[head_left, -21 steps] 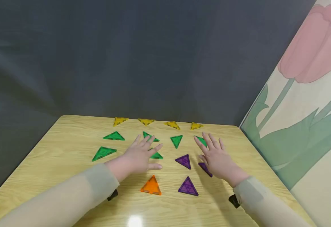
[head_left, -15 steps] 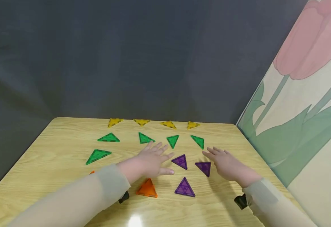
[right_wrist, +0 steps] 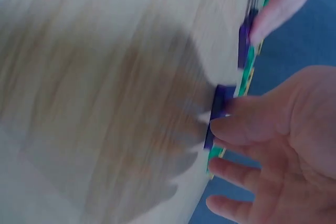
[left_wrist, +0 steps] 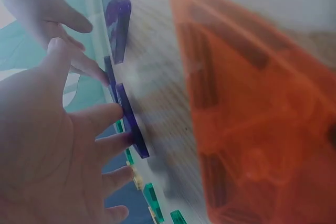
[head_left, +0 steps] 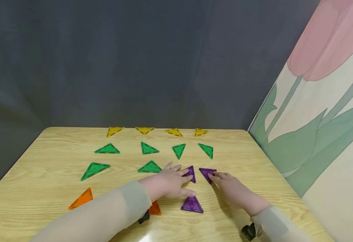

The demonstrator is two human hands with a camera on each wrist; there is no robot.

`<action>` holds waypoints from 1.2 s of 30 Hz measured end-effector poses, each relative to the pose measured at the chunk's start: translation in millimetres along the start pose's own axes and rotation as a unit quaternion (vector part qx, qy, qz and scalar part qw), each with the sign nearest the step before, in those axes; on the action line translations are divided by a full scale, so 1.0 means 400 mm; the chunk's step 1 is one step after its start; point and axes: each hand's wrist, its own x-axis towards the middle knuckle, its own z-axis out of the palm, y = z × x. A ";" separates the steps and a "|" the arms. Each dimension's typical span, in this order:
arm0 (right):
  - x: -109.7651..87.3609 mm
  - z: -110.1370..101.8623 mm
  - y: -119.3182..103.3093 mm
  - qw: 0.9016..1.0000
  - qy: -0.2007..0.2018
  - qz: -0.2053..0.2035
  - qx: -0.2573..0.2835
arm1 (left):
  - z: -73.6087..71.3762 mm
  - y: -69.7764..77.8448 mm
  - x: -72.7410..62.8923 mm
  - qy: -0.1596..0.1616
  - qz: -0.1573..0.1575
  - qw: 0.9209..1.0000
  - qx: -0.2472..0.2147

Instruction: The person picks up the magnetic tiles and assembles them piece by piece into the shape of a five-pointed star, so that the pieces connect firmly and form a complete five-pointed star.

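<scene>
Flat on the table lie three purple triangular magnetic tiles. My left hand (head_left: 173,183), fingers spread and thumb out, has its fingertips at the far-left purple triangle tile (head_left: 192,175) and partly covers it. The thumb tip overlaps the top corner of the near purple triangle tile (head_left: 192,205). My right hand (head_left: 232,191) touches the far-right purple triangle tile (head_left: 206,173) with its fingertips. In the right wrist view its thumb and index finger lie at that tile's edge (right_wrist: 214,114), the other fingers loosely extended. An orange triangle tile (head_left: 155,209) is partly hidden under the left wrist.
Another orange triangle tile (head_left: 82,199) lies left of my forearm. Several green triangle tiles (head_left: 148,148) spread across the middle and left, with a row of yellow triangle tiles (head_left: 144,130) along the table's (head_left: 43,161) back edge. A dark curtain (head_left: 146,64) stands behind, a tulip-patterned wall (head_left: 324,117) right.
My left hand has moved right, from over the green tiles to the purple ones. The right hand has drawn back from the far green tile and come down onto the right purple tile.
</scene>
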 end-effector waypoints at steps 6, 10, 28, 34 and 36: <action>0.034 0.015 -0.049 0.999 0.032 0.007 -0.004 | 0.001 -0.010 -0.006 0.008 0.004 1.000 -0.003; 0.045 0.025 -0.078 1.000 0.029 0.005 -0.002 | 0.003 -0.012 -0.008 0.009 0.003 1.000 -0.002; -0.103 0.023 -0.149 0.995 -0.037 -0.074 -0.049 | 0.011 -0.013 -0.020 0.018 -0.002 1.000 0.008; -0.110 0.025 -0.097 1.000 -0.001 0.014 -0.016 | 0.013 -0.014 -0.020 0.018 0.003 1.000 0.014; -0.103 0.026 -0.089 1.000 0.009 0.017 -0.006 | 0.013 -0.013 -0.021 0.018 0.004 1.000 0.014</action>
